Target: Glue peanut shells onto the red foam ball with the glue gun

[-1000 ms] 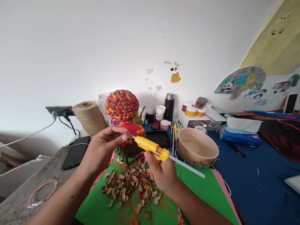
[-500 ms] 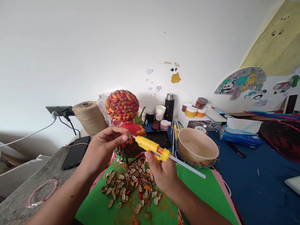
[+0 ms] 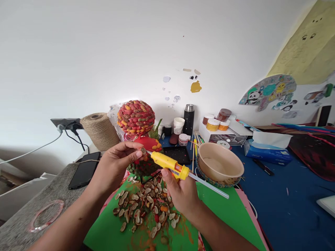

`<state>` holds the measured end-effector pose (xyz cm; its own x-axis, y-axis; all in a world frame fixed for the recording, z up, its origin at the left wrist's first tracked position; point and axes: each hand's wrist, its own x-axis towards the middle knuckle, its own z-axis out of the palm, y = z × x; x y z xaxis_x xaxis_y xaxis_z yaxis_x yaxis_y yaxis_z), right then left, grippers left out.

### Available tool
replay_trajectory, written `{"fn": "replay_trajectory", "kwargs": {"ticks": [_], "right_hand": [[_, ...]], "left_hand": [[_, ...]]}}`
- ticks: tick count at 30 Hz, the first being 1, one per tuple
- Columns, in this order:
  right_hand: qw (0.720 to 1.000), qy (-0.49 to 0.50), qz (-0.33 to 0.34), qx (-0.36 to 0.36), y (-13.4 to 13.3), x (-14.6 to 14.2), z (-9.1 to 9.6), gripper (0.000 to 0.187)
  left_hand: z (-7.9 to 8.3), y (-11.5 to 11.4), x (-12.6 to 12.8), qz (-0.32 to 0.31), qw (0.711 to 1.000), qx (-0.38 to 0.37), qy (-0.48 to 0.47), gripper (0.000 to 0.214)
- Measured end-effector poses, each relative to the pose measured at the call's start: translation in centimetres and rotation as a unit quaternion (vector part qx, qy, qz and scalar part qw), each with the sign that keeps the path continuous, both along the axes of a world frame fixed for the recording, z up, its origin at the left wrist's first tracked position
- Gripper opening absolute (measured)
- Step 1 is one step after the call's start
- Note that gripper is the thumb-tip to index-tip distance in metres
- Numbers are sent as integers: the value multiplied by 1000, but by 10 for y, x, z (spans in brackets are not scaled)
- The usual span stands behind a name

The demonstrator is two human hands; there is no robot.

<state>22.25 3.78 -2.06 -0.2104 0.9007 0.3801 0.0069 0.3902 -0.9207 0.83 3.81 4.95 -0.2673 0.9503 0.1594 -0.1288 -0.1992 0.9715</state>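
Note:
Between the thumb and fingers of my left hand [image 3: 119, 158] is a small peanut shell [image 3: 143, 151], its hollow side facing right. My right hand [image 3: 180, 190] is wrapped round a yellow glue gun [image 3: 169, 163], whose nozzle tip is at the shell. A clear glue stick [image 3: 209, 186] sticks out of its back end. Behind my left hand stands a red ball-like form [image 3: 149, 142] partly covered with painted shells; another ball [image 3: 136, 118], fully covered in red, orange and brown shells, sits above it. Loose peanut shells [image 3: 138, 209] lie in a heap below my hands.
Green paper [image 3: 217, 216] lies under the shells. A beige bowl [image 3: 221, 162] stands to the right, with a tissue box [image 3: 268, 151] beyond it. At left are a twine spool [image 3: 99, 132] and a phone [image 3: 84, 170]. Paint jars [image 3: 213, 124] and a black flask [image 3: 188, 118] stand behind.
Almost nothing differs. Both hands keep the shell and the glue gun in the same place, and the view has shifted very slightly.

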Motion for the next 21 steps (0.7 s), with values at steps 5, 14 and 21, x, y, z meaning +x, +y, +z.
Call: {"fn": "replay_trajectory", "kwargs": {"ticks": [5, 14, 21], "right_hand": [[1000, -19, -3, -9, 0, -1, -1, 67], [1000, -18, 1, -18, 0, 0, 0, 69], [1000, -18, -8, -2, 0, -1, -1, 68]], "left_hand": [[-1, 0, 0, -4, 1000, 5, 7, 41], [-3, 0, 0, -21, 1000, -1, -5, 41], [1, -1, 3, -22, 1000, -2, -11, 46]]}}
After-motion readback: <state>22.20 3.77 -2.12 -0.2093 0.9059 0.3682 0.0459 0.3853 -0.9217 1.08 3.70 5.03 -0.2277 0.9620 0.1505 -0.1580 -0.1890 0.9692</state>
